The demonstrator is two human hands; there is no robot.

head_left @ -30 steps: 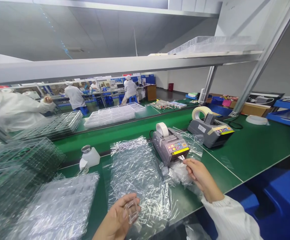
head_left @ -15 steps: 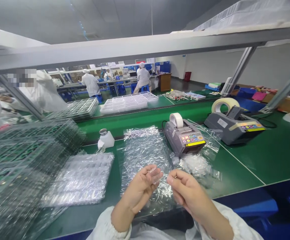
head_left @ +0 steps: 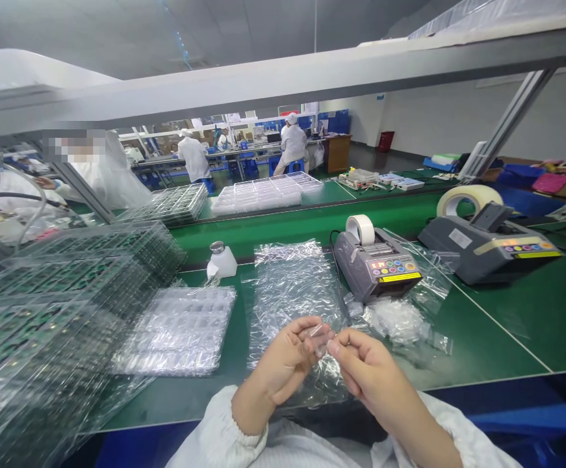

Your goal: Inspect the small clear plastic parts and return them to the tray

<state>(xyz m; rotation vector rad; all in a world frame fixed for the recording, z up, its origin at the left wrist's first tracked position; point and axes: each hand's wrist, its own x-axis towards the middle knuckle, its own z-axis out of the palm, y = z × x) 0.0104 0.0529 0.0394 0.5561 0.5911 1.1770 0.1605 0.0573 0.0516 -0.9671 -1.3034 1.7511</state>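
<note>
In the middle of the view both hands meet above a pile of clear plastic bags (head_left: pixel 292 279) on the bench. My left hand (head_left: pixel 287 361), palm turned up, has its curled fingers on a small clear plastic piece (head_left: pixel 318 337). The thumb and forefinger of my right hand (head_left: pixel 368 364) are pinched together at the right end of that piece. Whether they grip its edge or something finer is too small to make out. A heap of small clear plastic pieces (head_left: pixel 394 320) lies just beyond my right hand.
A grey tape dispenser (head_left: pixel 377 260) stands behind the heap, and a second dispenser (head_left: pixel 487 240) further right. Left are a white pump bottle (head_left: pixel 222 261), clear blister trays (head_left: pixel 180 331) and a tall stack of filled trays (head_left: pixel 68 312). A shelf beam (head_left: pixel 283 81) crosses above; co-workers are beyond.
My right hand's fingertips have closed the small gap to my left hand and now meet the clear plastic piece. The view has turned slightly left, so the bench things appear further right.
</note>
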